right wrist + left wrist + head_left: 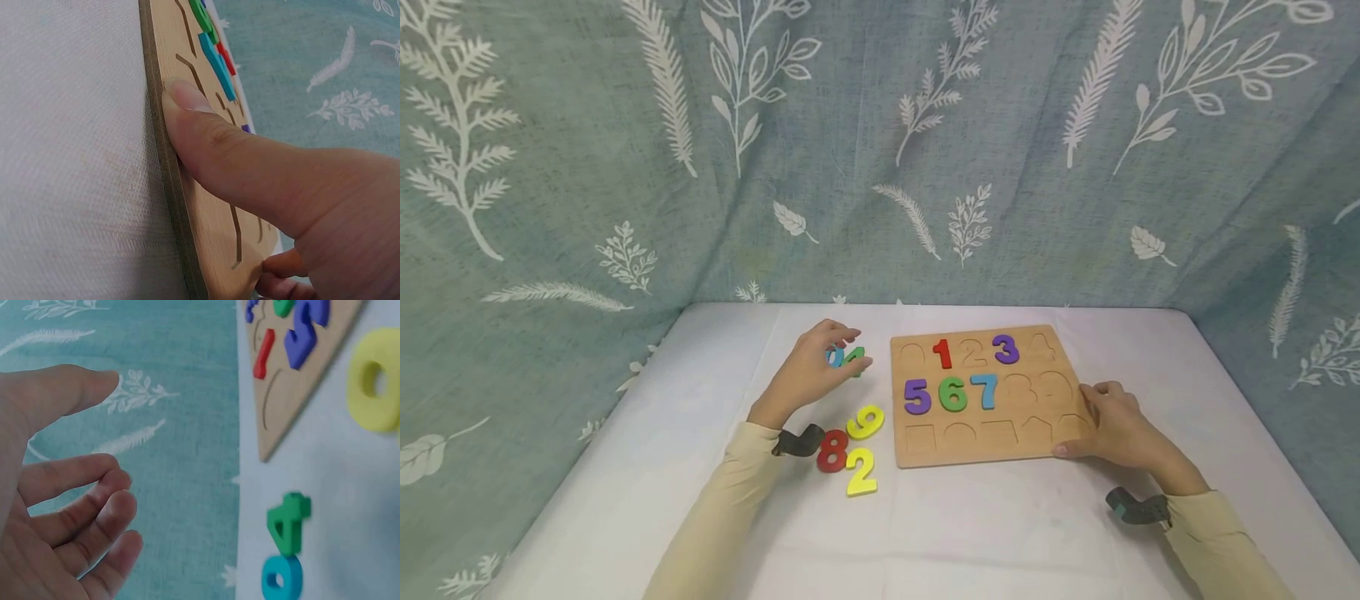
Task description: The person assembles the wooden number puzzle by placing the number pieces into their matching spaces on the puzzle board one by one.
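Note:
My left hand (808, 368) hovers over a blue 0 (282, 578) and a green 4 (289, 523). Its thumb and fingers are apart with nothing between them, as the left wrist view shows. At the board's lower right corner, my right hand (1118, 429) grips the wooden number puzzle board (917, 456), thumb (206, 134) along the front edge and fingers at the right side. Seated on the board are a red 1 (942, 353), purple 3 (1006, 349), purple 5 (917, 397), green 6 (952, 394) and blue 7 (984, 391). Other outlined recesses hold no pieces.
Left of the board lie a yellow 9 (866, 422), a red 8 (832, 451) and a yellow 2 (861, 472), close together on the white tablecloth (970, 533). A green leaf-patterned curtain (850, 150) hangs behind the table.

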A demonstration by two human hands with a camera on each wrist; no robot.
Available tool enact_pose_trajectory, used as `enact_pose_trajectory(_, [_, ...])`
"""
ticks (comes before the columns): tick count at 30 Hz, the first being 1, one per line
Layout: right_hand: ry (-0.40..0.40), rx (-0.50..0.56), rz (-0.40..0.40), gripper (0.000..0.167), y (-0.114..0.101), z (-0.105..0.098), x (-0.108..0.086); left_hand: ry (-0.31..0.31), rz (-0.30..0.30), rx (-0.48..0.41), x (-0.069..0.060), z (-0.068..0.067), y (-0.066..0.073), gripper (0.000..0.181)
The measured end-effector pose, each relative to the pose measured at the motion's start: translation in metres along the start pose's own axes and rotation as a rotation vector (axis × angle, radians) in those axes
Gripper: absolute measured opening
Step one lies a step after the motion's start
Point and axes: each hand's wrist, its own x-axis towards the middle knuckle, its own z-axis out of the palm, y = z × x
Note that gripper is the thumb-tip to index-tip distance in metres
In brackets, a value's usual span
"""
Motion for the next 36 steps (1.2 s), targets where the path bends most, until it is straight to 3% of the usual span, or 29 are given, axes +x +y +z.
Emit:
enact_pose_trajectory(9, [0.002, 0.016, -0.005, 0.131, -0.001, -0.001, 0.000, 0.010, -0.012, -0.010, -0.042, -0.006, -0.014, 0.050])
enact_pose_trajectory(18, [0.003, 0.020, 0.002, 0.131, -0.001, -0.003, -0.001, -0.103, -0.107, -0.008, -0.083, 0.000, -0.013, 0.052])
enact_pose_trajectory(21, [0.004, 0.023, 0.005, 0.132, 0.000, -0.002, -0.001, -0.135, -0.114, -0.007, -0.093, 0.006, -0.013, 0.052])
enact_pose_trajectory(29, [-0.002, 0.022, 0.006, 0.131, 0.000, -0.002, -0.002, -0.171, -0.114, 0.045, -0.110, 0.025, -0.010, 0.047])
enact_pose_trajectory(36, [-0.005, 0.008, 0.003, 0.130, -0.001, -0.001, 0.000, -0.177, -0.078, 0.134, -0.118, 0.033, -0.003, 0.049])
